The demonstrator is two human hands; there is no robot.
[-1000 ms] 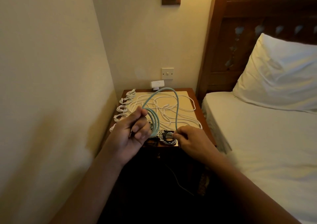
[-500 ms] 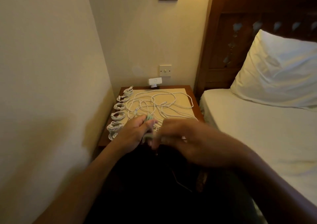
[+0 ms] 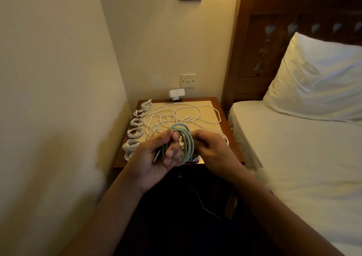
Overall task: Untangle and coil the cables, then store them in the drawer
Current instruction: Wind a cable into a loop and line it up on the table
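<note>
Green cable (image 3: 186, 140): wound into several loops and held upright in the air over the near edge of the nightstand (image 3: 225, 122), between both hands.
Left hand (image 3: 156, 154): fingers curled round the left side of the loops, with the thumb pressed against them. A silver connector (image 3: 156, 157) pokes out below the fingers.
Right hand (image 3: 212, 150): fingers bent and pinching the right side of the loops.
Loose white cables (image 3: 176, 114): a tangled sprawl across the cream panel (image 3: 206, 107) on the tabletop, one strand trailing towards the right edge.
Coiled white cables (image 3: 135, 132): a row of small bundles along the left edge of the tabletop, running from back to front, set close together.
Near-edge bundles (image 3: 194, 158): small coils just behind the hands, mostly hidden.
Drawer: its front, below the tabletop, lies in deep shadow. A small knob (image 3: 178, 176) shows, but whether it is open, and what it holds, cannot be told.
White device (image 3: 176, 94): at the back edge of the tabletop, below the wall switch (image 3: 188, 81).
Bed (image 3: 293, 157): just beside the nightstand on the right, with a white pillow (image 3: 317, 83) against the wooden headboard (image 3: 293, 20).
</note>
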